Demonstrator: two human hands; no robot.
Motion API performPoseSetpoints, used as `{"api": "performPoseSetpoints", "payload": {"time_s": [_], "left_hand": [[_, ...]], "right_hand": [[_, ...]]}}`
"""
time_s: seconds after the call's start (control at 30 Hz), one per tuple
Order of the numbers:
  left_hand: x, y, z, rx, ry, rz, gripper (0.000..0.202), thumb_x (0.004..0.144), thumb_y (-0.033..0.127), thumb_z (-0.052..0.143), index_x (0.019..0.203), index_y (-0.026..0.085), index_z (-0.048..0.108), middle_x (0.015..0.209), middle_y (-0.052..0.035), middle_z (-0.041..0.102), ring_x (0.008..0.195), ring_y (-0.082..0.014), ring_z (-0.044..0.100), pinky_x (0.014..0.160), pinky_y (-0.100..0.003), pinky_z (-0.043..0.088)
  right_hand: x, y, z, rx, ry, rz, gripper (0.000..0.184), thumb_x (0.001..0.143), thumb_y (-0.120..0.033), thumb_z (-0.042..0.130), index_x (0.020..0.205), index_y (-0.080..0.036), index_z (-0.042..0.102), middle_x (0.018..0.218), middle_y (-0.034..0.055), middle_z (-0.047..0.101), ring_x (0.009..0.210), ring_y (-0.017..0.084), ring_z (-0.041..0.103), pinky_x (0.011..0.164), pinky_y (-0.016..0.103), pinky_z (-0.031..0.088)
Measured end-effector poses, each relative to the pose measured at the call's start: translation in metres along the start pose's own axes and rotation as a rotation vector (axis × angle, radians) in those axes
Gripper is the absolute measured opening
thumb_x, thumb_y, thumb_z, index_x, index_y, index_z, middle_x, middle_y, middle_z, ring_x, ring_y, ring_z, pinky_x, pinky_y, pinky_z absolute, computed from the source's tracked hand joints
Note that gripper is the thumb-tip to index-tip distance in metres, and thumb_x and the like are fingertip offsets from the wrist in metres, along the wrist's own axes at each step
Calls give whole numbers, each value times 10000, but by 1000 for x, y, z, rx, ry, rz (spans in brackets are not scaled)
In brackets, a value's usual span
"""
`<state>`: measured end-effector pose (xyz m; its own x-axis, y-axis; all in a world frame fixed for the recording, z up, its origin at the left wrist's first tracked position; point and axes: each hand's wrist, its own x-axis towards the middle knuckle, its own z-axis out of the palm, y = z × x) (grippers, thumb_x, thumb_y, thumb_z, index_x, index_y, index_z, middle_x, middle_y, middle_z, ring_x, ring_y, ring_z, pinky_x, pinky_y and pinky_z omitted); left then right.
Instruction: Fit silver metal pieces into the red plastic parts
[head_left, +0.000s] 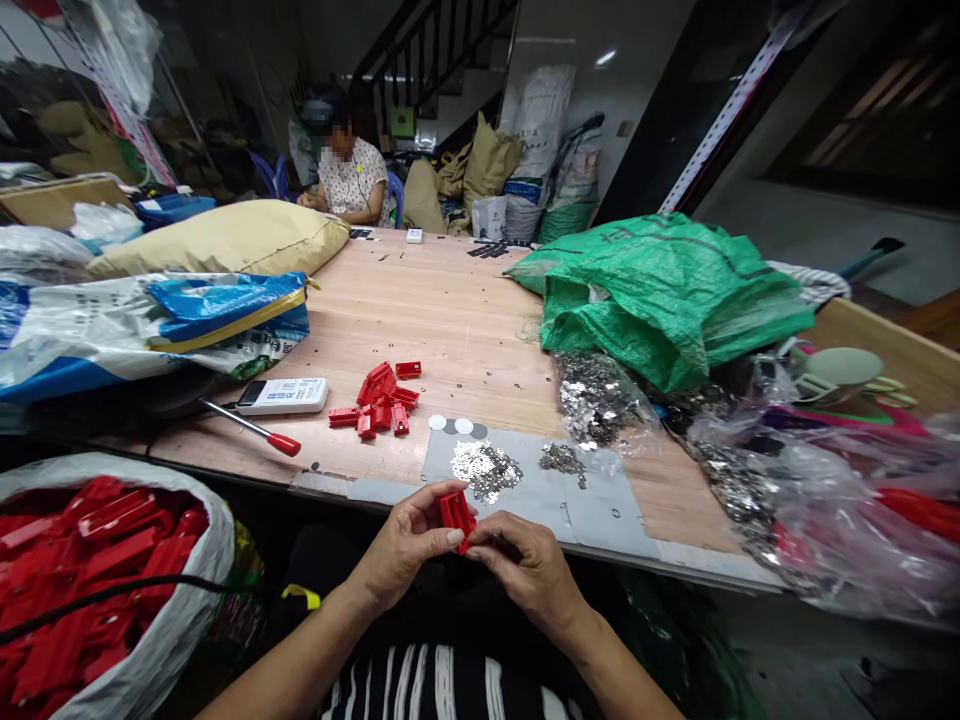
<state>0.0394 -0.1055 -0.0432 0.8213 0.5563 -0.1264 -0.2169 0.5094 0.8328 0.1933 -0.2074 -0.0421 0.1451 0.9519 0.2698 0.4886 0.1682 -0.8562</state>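
A small red plastic housing [455, 512] with a hollow, channel-like shape is held up in front of me, just off the table's near edge. My left hand [409, 545] is closed around it, thumb on one side and fingers on the other. At its lower right end the fingertips of my right hand [529, 570] are pinched together; whatever they grip is too small to make out. Just beyond my hands, a pile of shiny flat metal pieces [486, 468] and a smaller heap of darker metal bits [562, 460] lie on a grey sheet [600, 505].
Several red housings [381, 400] lie left of the metal pile, beside a white box [289, 396] and a red-handled lever [281, 442]. A sack [217, 490] of red housings stands lower left. A green sack [667, 290] and bagged metal pieces [596, 400] occupy the right. A person [352, 180] sits beyond.
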Motion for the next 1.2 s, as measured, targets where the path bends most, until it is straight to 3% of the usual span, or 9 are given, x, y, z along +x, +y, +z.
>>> {"api": "performPoseSetpoints", "payload": {"time_s": [0.13,0.23,0.33,0.53,0.67,1.2], "left_hand": [[2,0,-4,80,12,35,540,706,178,745,1215,235,574,1031,-51,687,963,-186,620,890,-310,460],[9,1,-12,287,45,98,543,718,218,740,1230,227,559,1001,-53,680,929,-184,627,876,-318,474],[17,2,-23,597,95,246,436,732,237,724,1152,210,609,1083,-76,645,961,-202,621,884,-334,479],[30,3,-31,998,68,430,367,748,160,682,1106,216,622,1044,-59,683,966,-200,629,881,-340,490],[32,0,-32,1069,25,462,392,758,134,659,1136,223,606,1057,-45,694,982,-189,638,888,-330,495],[34,-2,-34,1003,65,417,395,726,156,686,1108,246,647,1041,-42,717,946,-207,656,872,-341,493]], "right_hand": [[2,-2,-6,-50,-24,124,218,826,-250,649,1031,-222,578,805,-7,625,597,116,544,566,232,464],[7,-2,-12,-165,0,126,263,911,-254,509,1172,-236,524,1000,43,605,785,150,589,731,278,501],[11,2,-15,-266,-5,79,280,951,-220,391,1178,-238,554,1015,69,577,953,185,576,865,329,478],[15,10,-8,-353,-70,120,237,897,-168,480,1097,-235,587,971,48,641,868,186,615,777,325,489],[20,9,-7,-384,-96,122,164,876,-154,503,964,-227,620,886,26,653,816,176,619,748,310,484],[21,16,-3,-434,-92,47,181,865,-122,502,938,-216,638,872,44,633,788,171,607,729,308,504]]}}
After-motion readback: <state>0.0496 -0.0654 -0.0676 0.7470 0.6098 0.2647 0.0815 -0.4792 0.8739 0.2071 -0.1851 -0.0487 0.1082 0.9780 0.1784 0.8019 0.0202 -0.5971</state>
